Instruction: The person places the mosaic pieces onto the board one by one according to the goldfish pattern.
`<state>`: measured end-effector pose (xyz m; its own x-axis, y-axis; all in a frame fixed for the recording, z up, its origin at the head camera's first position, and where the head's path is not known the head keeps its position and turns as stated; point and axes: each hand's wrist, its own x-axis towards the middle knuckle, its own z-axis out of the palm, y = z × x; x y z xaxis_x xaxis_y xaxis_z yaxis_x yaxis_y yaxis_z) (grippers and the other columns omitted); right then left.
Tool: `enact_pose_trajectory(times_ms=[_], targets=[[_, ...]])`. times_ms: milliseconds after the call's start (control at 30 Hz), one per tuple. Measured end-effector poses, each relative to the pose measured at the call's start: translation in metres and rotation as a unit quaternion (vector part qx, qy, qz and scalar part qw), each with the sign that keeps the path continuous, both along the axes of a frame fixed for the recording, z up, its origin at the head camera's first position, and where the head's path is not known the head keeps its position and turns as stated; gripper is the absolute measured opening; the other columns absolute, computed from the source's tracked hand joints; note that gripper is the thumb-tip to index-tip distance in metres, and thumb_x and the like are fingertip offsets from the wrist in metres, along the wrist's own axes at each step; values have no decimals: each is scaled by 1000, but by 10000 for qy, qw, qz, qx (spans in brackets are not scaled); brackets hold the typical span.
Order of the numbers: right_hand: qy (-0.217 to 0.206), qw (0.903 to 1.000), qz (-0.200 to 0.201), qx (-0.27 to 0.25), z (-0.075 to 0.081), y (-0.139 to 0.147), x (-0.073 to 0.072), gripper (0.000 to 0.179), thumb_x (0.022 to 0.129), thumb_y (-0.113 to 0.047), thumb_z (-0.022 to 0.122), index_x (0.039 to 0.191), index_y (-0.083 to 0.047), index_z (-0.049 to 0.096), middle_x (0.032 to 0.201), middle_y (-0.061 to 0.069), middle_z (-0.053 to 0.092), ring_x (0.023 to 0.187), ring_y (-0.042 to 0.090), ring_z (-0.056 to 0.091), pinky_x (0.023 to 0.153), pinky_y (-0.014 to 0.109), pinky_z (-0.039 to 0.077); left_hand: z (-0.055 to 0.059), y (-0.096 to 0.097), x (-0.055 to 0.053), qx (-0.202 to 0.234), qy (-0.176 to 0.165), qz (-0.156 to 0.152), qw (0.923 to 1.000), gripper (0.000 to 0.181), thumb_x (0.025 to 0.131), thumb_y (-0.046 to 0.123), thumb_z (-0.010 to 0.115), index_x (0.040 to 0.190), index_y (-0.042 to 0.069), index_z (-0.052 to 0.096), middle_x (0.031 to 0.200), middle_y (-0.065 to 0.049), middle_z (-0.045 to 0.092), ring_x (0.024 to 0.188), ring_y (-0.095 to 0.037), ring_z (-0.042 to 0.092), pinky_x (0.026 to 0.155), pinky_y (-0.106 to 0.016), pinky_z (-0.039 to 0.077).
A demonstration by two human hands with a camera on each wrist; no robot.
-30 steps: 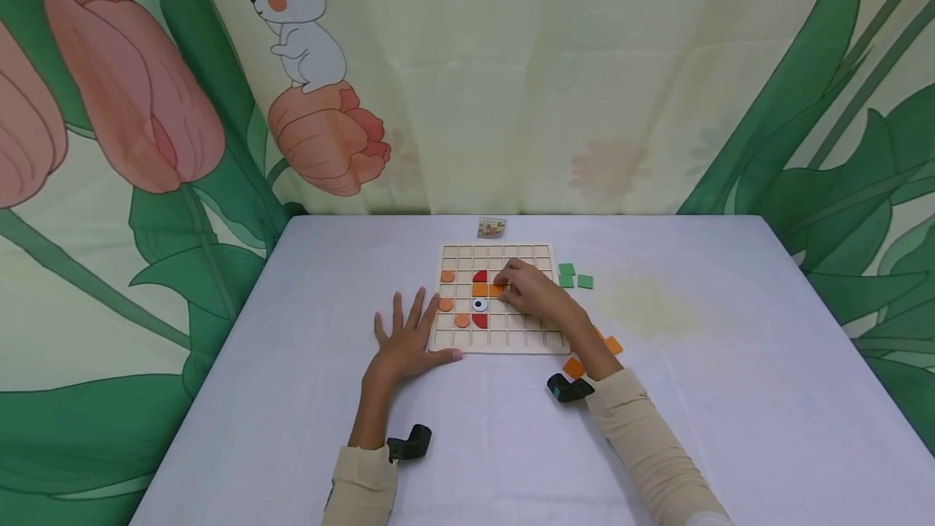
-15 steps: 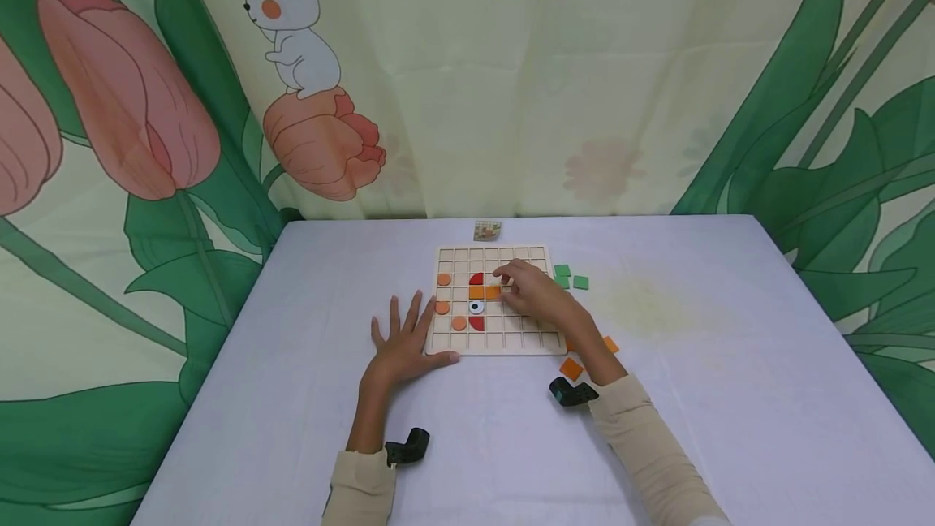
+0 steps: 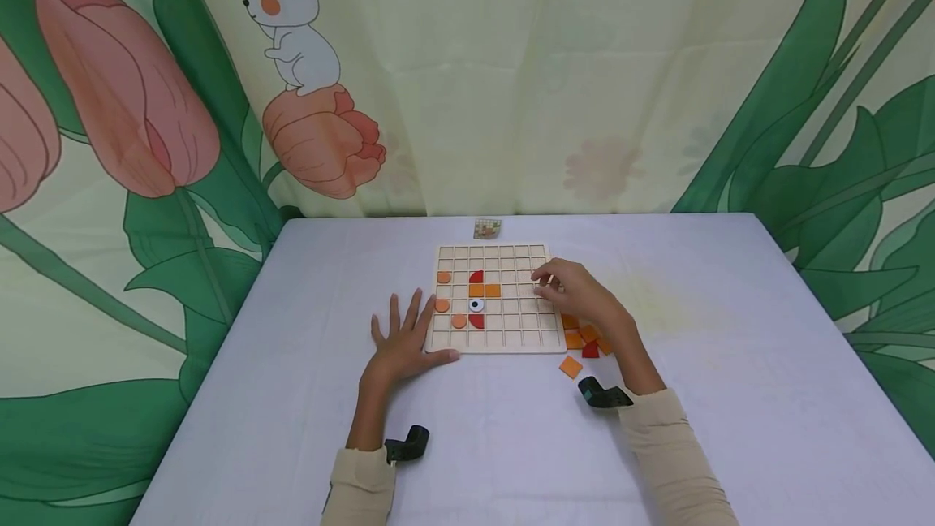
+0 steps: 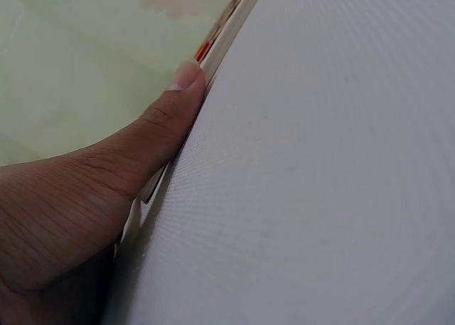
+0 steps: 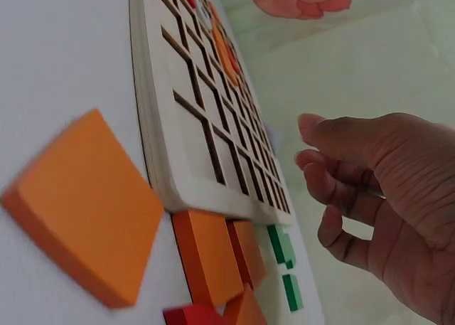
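Note:
A wooden grid board (image 3: 519,339) lies on the table. My left hand (image 3: 402,350) rests at its lower left corner with fingers spread; in the left wrist view the thumb (image 4: 160,122) lies along the board's edge. Over the board's right edge hovers my right hand (image 3: 577,291), fingers loosely bent and nothing between them. Two orange square tiles (image 3: 493,291) sit side by side in the cells, just above a white eye piece (image 3: 471,305). Red quarter-round pieces (image 3: 476,277) lie above and below these. Several light orange discs (image 3: 443,278) occupy cells at the left.
Right of the board are loose orange square tiles (image 5: 85,211) and a red piece (image 3: 590,350). Green tiles (image 5: 279,243) show in the right wrist view; my right hand covers them in the head view. A small picture card (image 3: 487,229) lies behind the board.
My right hand has let go of the second orange square tile, which stays in its cell, and has moved right to the board's edge. The left hand has stayed put.

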<state>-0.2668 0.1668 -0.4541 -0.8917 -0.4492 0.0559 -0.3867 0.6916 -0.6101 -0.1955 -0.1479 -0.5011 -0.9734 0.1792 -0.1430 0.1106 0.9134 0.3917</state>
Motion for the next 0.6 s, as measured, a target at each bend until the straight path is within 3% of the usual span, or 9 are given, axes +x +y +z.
enact_pose_trajectory(times_ms=[133, 333, 600], targets=[[2, 10000, 58, -15, -1, 17, 2, 21, 93, -12, 67, 109, 0, 67, 93, 5, 63, 84, 21, 56, 72, 30, 51, 1, 0, 0, 9, 53, 11, 10000, 110, 75, 70, 67, 159, 24, 13, 165, -6, -1, 146, -40, -17, 106, -71, -9], [-347, 9993, 106, 78, -7, 39, 7, 13, 89, -12, 71, 100, -4, 67, 88, 2, 62, 83, 20, 56, 70, 28, 51, 0, 0, 0, 34, 46, -6, 10000, 111, 75, 70, 67, 159, 23, 11, 165, -6, -2, 146, -40, -17, 106, -71, -9], [-1018, 9943, 28, 322, -13, 53, 14, 24, 85, -21, 77, 100, -7, 67, 87, 1, 61, 79, 20, 52, 67, 31, 47, 0, 0, 1, 94, 31, 52, 9999, 110, 75, 69, 69, 159, 23, 13, 165, -6, 0, 146, -40, -18, 106, -71, -10]])
